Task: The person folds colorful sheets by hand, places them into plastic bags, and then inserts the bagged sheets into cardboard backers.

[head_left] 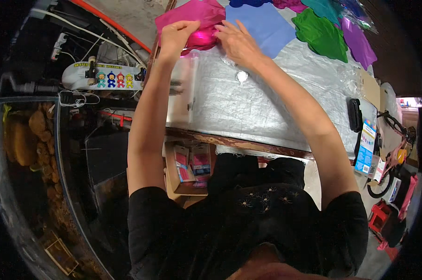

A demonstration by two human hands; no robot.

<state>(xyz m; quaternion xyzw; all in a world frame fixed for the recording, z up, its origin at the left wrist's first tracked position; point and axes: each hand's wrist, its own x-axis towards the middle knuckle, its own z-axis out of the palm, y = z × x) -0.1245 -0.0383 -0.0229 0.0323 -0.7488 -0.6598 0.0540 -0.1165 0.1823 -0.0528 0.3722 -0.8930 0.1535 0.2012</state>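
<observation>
A crumpled, shiny pink foil sheet [206, 14] lies at the far left of the table, with a bright glint near its lower part. My left hand [176, 39] is over its left side, thumb and fingers pinched together on the foil. To the right, my right hand [239, 44] has its fingers stretched out and apart, the fingertips by the pink sheet's right edge. A flat light-blue sheet [264, 28] lies just beyond that hand. Farther right are a green wavy-edged sheet [320, 35] and a purple one [358, 42].
A silvery cover [267, 107] lies over the table. A clear plastic case [180, 100] is at its left, a black case [355, 114] at its right. Below the front edge stands an open cardboard box [178, 179] with packets. A skateboard [103, 77] lies on the left.
</observation>
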